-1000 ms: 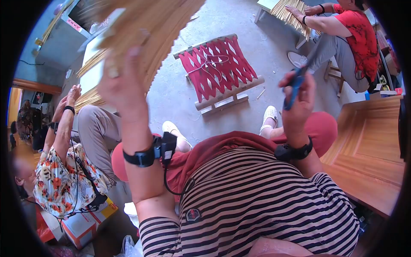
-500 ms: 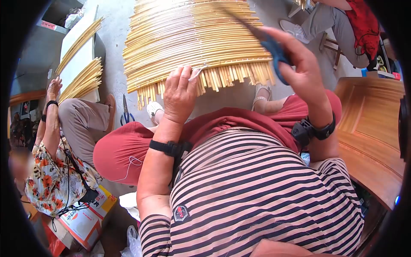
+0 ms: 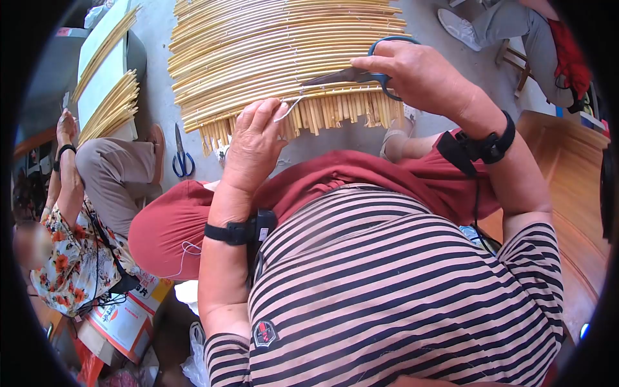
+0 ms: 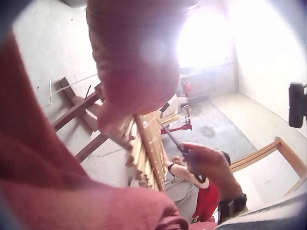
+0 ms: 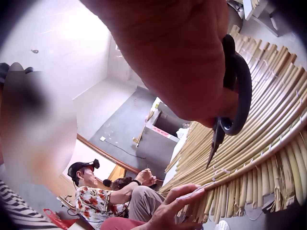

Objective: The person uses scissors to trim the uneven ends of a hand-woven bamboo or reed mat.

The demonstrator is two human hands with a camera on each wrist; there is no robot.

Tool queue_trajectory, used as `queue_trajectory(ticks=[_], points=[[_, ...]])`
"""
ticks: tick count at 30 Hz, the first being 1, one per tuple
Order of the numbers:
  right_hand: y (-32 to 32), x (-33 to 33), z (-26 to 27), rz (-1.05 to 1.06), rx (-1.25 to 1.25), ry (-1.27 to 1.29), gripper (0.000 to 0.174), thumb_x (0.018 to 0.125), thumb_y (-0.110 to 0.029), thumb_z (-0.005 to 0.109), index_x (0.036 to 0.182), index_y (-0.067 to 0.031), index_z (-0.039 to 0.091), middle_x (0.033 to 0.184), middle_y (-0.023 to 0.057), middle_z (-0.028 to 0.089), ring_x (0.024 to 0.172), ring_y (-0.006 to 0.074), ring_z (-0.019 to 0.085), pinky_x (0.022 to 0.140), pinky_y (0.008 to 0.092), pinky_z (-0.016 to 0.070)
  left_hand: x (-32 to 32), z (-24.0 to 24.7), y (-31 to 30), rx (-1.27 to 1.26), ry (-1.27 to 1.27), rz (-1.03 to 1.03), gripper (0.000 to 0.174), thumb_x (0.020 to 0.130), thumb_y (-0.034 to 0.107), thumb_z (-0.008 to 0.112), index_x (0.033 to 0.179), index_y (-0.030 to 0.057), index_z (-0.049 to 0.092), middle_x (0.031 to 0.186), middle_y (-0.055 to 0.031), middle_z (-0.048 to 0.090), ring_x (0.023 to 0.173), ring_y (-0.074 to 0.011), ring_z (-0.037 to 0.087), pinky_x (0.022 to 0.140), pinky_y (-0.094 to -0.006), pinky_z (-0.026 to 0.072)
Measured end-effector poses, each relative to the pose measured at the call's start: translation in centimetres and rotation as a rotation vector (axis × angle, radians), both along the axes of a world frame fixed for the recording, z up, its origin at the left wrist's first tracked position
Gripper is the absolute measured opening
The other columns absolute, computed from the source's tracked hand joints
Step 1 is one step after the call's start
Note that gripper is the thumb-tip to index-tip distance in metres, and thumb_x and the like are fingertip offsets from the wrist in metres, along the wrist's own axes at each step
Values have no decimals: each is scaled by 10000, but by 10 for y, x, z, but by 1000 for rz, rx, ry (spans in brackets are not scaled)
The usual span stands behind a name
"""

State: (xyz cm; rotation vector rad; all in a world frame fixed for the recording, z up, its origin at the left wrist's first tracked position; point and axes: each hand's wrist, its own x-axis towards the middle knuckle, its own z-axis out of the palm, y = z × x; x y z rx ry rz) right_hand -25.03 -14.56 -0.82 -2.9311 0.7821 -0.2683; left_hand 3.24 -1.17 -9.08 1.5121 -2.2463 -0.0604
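Note:
A mat of thin yellow sticks (image 3: 258, 51), bound with thread, spreads before the person. The left hand (image 3: 251, 145) grips its near edge, and a white string (image 3: 291, 108) runs out by the fingertips. Held in the right hand (image 3: 429, 74) are blue-handled scissors (image 3: 342, 76), fingers in the loops, blades lying over the mat and pointing left toward the string. In the right wrist view the scissors' blades (image 5: 216, 146) point down near the stick edge, above the left hand (image 5: 168, 208). The left wrist view shows the right hand (image 4: 211, 167) with the scissors beyond the mat's end.
Another pair of scissors (image 3: 182, 158) lies on the floor at the left. Bundles of sticks (image 3: 113, 109) rest on a white board beside a person in a floral shirt (image 3: 55, 277). A wooden panel (image 3: 561, 174) stands at the right, near a second seated person.
The mat has come into view over the floor and the red lattice frame is hidden. The left hand has settled at its near edge; the scissors have swung down toward the string.

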Motion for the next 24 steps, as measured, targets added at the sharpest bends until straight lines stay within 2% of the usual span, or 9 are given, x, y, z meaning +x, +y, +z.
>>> queue_trajectory(ticks=[1, 2, 9, 12, 15, 18, 24], points=[[1, 2, -3, 3, 11, 0, 519, 724, 37, 670, 1205, -155, 631, 923, 76, 604, 883, 297, 625, 758, 403, 535, 3, 2, 2, 37, 25, -16, 737, 565, 36, 823, 1259, 72, 578, 1284, -80, 537, 1217, -296, 489, 1035, -402, 404], [2, 3, -7, 3, 28, 0, 515, 726, 35, 671, 1203, -155, 630, 926, 75, 605, 886, 295, 626, 757, 403, 535, 6, 3, 3, 72, 16, -30, 587, 671, 36, 713, 1243, 42, 583, 1317, -85, 525, 1251, -291, 467, 1083, -420, 377], [2, -3, -17, -29, 27, 6, 508, 735, 42, 659, 1198, -165, 631, 937, 77, 607, 898, 300, 624, 763, 408, 534, 7, -5, 5, 9, 7, -30, 555, 669, 21, 712, 1212, 59, 608, 1305, -73, 534, 1237, -287, 476, 1061, -413, 393], [3, -5, -21, -24, 40, -12, 524, 731, 50, 652, 1209, -163, 626, 956, 79, 614, 899, 303, 628, 757, 409, 536, 6, -4, 8, 31, 94, -14, 554, 647, 16, 746, 1182, 64, 610, 1302, -75, 532, 1236, -290, 472, 1056, -411, 397], [9, -1, -19, -34, 45, -15, 416, 798, 17, 604, 1174, -153, 653, 948, 84, 636, 922, 288, 651, 784, 403, 538, 4, -6, 11, 29, 181, 27, 589, 622, 21, 787, 1183, 70, 610, 1295, -91, 537, 1223, -309, 479, 1033, -411, 402], [9, 1, -28, 23, 66, -79, 545, 729, 62, 644, 1224, -165, 617, 961, 80, 616, 896, 300, 631, 755, 403, 541, 3, -3, 13, 2, 129, 40, 608, 612, 41, 810, 1186, 76, 613, 1289, -93, 545, 1213, -314, 482, 1014, -410, 407], [15, 6, -34, 10, 88, -49, 570, 718, 89, 635, 1228, -165, 613, 942, 78, 613, 897, 301, 630, 759, 404, 542, 3, -3, 13, -33, 63, 45, 597, 610, 78, 821, 1174, 84, 625, 1277, -72, 562, 1207, -296, 487, 1010, -402, 409]])
